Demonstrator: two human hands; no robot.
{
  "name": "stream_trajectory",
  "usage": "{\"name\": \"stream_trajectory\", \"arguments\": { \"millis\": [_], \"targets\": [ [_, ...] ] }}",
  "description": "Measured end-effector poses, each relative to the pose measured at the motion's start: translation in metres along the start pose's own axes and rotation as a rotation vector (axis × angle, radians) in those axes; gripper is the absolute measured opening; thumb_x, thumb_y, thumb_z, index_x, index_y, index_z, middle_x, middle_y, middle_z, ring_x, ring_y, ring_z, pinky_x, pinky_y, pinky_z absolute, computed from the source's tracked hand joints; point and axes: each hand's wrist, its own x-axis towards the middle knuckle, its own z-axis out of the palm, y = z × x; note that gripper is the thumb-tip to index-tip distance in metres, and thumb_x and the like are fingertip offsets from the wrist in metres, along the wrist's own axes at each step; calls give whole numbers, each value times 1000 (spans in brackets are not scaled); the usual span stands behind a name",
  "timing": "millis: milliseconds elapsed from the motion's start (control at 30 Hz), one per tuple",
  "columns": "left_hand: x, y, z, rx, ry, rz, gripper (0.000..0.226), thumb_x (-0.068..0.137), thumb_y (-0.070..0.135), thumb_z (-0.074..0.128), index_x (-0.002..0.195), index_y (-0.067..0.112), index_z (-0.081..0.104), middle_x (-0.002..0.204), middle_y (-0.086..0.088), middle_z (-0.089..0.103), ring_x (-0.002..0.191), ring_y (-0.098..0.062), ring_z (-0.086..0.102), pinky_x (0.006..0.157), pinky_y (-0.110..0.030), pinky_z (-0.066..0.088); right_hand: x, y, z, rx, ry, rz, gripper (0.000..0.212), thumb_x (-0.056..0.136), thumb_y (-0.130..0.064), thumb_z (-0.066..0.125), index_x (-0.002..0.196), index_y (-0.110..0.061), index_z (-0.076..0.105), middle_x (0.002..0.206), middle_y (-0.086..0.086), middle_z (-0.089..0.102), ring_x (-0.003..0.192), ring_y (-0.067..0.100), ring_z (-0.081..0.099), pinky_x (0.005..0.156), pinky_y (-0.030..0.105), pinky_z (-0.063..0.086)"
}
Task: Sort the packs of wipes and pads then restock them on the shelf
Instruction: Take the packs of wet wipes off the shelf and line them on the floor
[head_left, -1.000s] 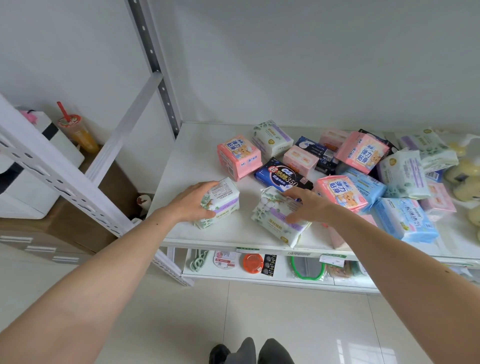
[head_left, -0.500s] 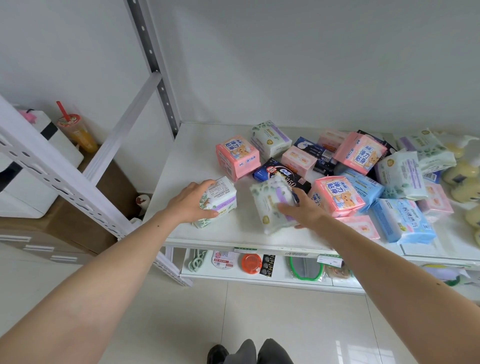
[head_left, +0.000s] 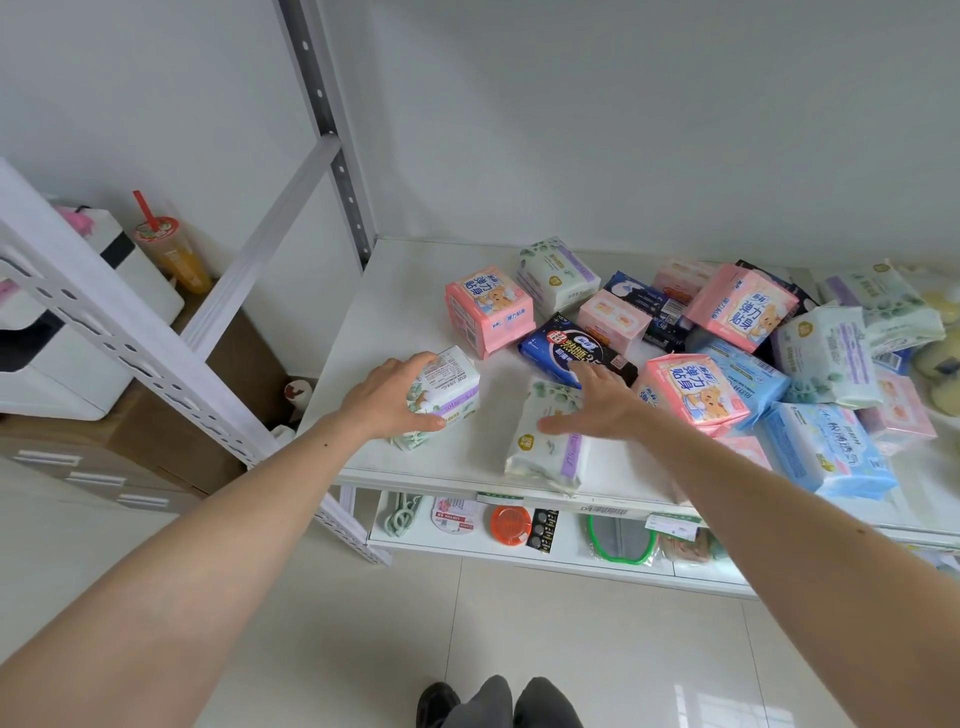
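Observation:
My left hand (head_left: 392, 397) grips a white pack with green leaves and a purple edge (head_left: 448, 396) near the front left of the white shelf (head_left: 400, 312). My right hand (head_left: 597, 402) hovers flat with fingers spread over a second white leaf-print pack (head_left: 545, 449), which lies at the shelf's front edge. Behind them a jumble of packs covers the shelf: a pink bear pack (head_left: 488, 309), a dark blue pack (head_left: 569, 349), another pink bear pack (head_left: 693, 392), light blue packs (head_left: 826, 449) and more white leaf packs (head_left: 556, 270).
A grey perforated upright (head_left: 332, 135) and white diagonal brace (head_left: 260, 244) frame the shelf's left side. A lower shelf (head_left: 519, 551) holds small goods. A drink cup (head_left: 169, 247) stands on a brown cabinet at left. Yellow bottles (head_left: 940, 353) sit at the far right. My shoes show below.
My right hand turned the second white leaf pack, set it flat at the shelf's front edge and opened off it. My left hand stayed on its pack.

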Motion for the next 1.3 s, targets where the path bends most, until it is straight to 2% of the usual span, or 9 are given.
{"name": "stream_trajectory", "arguments": {
  "millis": [100, 200, 300, 533, 667, 867, 1000, 1133, 1300],
  "targets": [
    [0, 1, 0, -4, -15, -1, 91, 68, 57, 75, 141, 46, 21, 133, -2, 44, 123, -24, 45, 98, -47, 44, 21, -1, -11, -37, -229, -10, 121, 66, -59, 79, 154, -16, 7, 159, 5, 20, 143, 26, 26, 116, 42, 25],
    [0, 1, -1, 2, -12, -8, 88, 72, 55, 74, 141, 45, 21, 133, -2, 44, 122, -23, 46, 97, -45, 45, 28, -12, -16, -163, -273, -34, 112, 63, -56, 83, 146, -8, 27, 147, 6, 42, 128, 25, 45, 107, 35, 38],
    [-1, 2, 0, 11, -12, -1, 87, 73, 53, 73, 141, 45, 19, 133, -1, 44, 122, -22, 46, 96, -45, 45, 25, -17, -16, -210, -274, -56, 104, 62, -59, 81, 139, -6, 37, 136, 5, 51, 118, 24, 51, 98, 30, 40],
    [-4, 6, 0, -60, -5, -27, 93, 73, 55, 71, 147, 37, 18, 144, 1, 41, 128, -20, 45, 101, -46, 43, 13, -4, -9, -38, -241, -29, 105, 54, -53, 89, 131, -11, 30, 116, 0, 49, 101, 20, 50, 82, 30, 42],
    [-8, 13, 2, -107, 14, -22, 94, 73, 53, 73, 149, 32, 21, 144, 0, 42, 128, -20, 45, 103, -45, 42, 3, 7, -5, 142, -206, -10, 113, 51, -43, 93, 140, -18, 29, 118, -3, 48, 106, 20, 50, 87, 32, 44],
    [-21, 26, 9, -328, 18, 6, 88, 71, 38, 82, 145, 24, 35, 139, 2, 49, 123, -13, 50, 106, -37, 41, -21, 17, 0, 295, -174, -71, 96, 57, -24, 93, 134, -20, 36, 116, 1, 48, 103, 20, 50, 76, 27, 43],
    [-33, 33, 14, -361, -16, 40, 86, 71, 33, 84, 144, 27, 38, 130, 9, 52, 118, -8, 52, 100, -26, 41, -40, 24, 18, 326, -104, -106, 88, 53, -25, 94, 122, -25, 40, 114, 8, 57, 102, 25, 57, 86, 38, 50],
    [-54, 37, 23, -365, -38, 101, 84, 70, 34, 84, 141, 29, 41, 130, 9, 55, 116, -8, 54, 100, -26, 42, -65, 30, 42, 402, -11, -109, 88, 51, -22, 95, 125, -21, 47, 115, 0, 55, 107, 20, 55, 88, 29, 46],
    [-83, 47, 40, -336, -82, 177, 88, 66, 38, 86, 141, 30, 43, 134, 9, 55, 120, -7, 52, 105, -29, 42, -109, 40, 81, 443, 70, -59, 92, 45, -22, 97, 124, -20, 49, 115, -2, 59, 105, 18, 57, 96, 34, 47]
  ]
}}
